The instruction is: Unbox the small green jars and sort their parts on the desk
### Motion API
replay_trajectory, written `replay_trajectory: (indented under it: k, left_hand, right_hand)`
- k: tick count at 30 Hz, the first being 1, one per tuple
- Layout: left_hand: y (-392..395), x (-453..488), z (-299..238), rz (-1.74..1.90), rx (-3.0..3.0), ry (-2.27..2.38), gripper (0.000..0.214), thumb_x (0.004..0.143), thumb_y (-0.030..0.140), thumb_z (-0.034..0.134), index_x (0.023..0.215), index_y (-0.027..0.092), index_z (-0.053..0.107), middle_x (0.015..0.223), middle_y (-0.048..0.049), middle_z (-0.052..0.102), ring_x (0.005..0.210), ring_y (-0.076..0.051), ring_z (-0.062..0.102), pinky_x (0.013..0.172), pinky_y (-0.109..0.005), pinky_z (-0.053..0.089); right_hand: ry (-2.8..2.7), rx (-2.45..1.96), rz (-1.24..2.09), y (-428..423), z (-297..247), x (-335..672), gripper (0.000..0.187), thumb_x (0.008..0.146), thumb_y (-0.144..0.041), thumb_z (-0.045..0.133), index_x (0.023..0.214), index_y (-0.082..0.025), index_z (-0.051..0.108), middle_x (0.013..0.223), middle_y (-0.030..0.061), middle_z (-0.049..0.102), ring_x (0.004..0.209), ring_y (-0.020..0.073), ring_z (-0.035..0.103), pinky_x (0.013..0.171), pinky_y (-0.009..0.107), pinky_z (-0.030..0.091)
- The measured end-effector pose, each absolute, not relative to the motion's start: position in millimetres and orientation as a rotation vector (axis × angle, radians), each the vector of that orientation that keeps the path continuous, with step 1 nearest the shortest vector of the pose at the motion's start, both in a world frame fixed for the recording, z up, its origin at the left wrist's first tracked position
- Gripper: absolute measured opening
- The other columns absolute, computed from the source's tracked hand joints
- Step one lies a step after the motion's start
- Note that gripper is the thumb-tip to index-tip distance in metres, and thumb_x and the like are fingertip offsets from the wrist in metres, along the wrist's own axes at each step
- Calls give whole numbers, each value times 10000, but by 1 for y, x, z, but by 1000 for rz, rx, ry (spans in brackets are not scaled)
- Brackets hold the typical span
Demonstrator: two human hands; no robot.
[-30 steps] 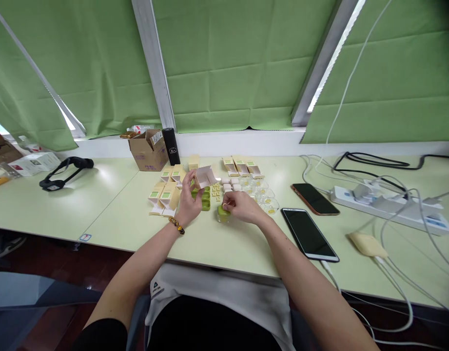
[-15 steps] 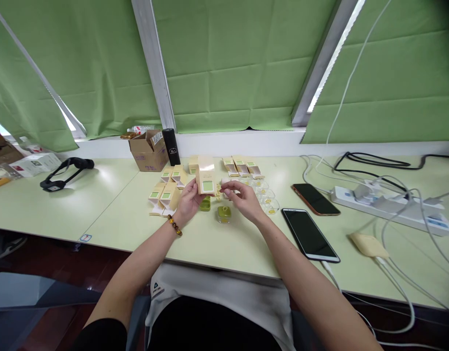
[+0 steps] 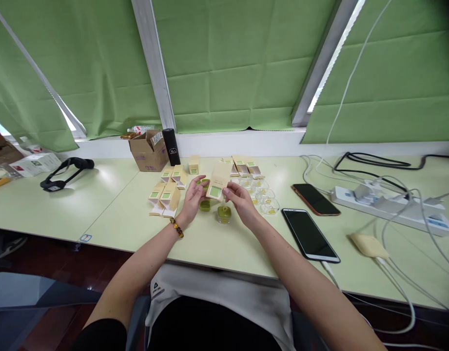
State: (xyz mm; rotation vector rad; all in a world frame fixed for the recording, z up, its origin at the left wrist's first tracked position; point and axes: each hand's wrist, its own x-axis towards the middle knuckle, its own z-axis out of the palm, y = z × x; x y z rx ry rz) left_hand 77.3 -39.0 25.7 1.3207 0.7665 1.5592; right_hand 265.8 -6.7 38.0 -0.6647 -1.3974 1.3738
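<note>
A cream-coloured folding carton (image 3: 218,181) with a green square window hangs tilted above the table. My right hand (image 3: 241,201) pinches its lower right edge between thumb and fingers. On the carton's left, my left hand (image 3: 192,200) has its fingers apart; whether a fingertip touches the carton I cannot tell. Below the carton a small green-lidded clear jar (image 3: 224,214) sits on the table. Another green jar (image 3: 204,205) stands just left of it, with more green partly hidden behind my left fingers. Several clear lids or cups with yellow marks (image 3: 267,201) lie right of my right hand.
Cream cartons stand to the left (image 3: 165,197) and at the back (image 3: 242,167). A cardboard box (image 3: 148,152) and black cylinder (image 3: 171,147) are by the wall. Two phones (image 3: 310,235), a power strip (image 3: 392,209) and cables occupy the right; a black headset (image 3: 66,173) lies far left.
The carton has moved right and tilted, passing from my left hand's grip to my right hand. My left fingers have spread, and my right hand has closed on the carton's edge.
</note>
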Motion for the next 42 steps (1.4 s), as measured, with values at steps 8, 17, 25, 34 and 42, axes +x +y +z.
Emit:
replay_trajectory:
  k: [8, 17, 25, 34, 42]
  left_hand:
    - [-40, 81, 19, 1557, 1625, 763, 662, 953, 451, 730, 1507, 242, 435, 1506, -165, 564, 1388, -298, 570, 1132, -442, 484]
    - [-38, 84, 17, 1560, 1643, 800, 643, 934, 510, 727, 1451, 235, 461, 1458, -157, 547, 1340, -304, 575, 1057, -421, 523]
    - [-35, 82, 17, 1597, 1631, 762, 545, 886, 375, 722, 1358, 243, 483, 1292, -96, 582, 1243, -261, 585, 1017, -391, 516]
    - [-39, 83, 17, 1554, 1687, 734, 696, 813, 265, 758, 1440, 259, 456, 1442, -118, 543, 1350, -294, 546, 1132, -435, 468]
    - [-46, 85, 23, 1690, 1856, 1102, 596, 896, 455, 781, 1406, 221, 580, 1386, -157, 582, 1230, -308, 585, 1046, -446, 498]
  right_hand:
    - [-1319, -730, 1331, -4, 35, 261, 649, 673, -723, 859, 1050, -231, 666, 908, 41, 781, 753, 181, 681, 693, 337, 555]
    - [-1352, -717, 1332, -3, 30, 257, 654, 685, -714, 864, 1069, -236, 637, 942, 52, 803, 793, 196, 728, 732, 354, 606]
    - [-1343, -688, 1335, -2, 28, 254, 672, 638, -689, 901, 1063, -243, 634, 918, 40, 801, 797, 188, 725, 778, 363, 613]
    - [-1328, -724, 1339, -1, 27, 257, 657, 695, -724, 849, 1075, -220, 664, 867, 50, 787, 770, 205, 726, 733, 362, 592]
    - [-1308, -720, 1365, 0, 28, 257, 672, 657, -712, 879, 1069, -232, 653, 875, 35, 774, 737, 182, 696, 714, 334, 560]
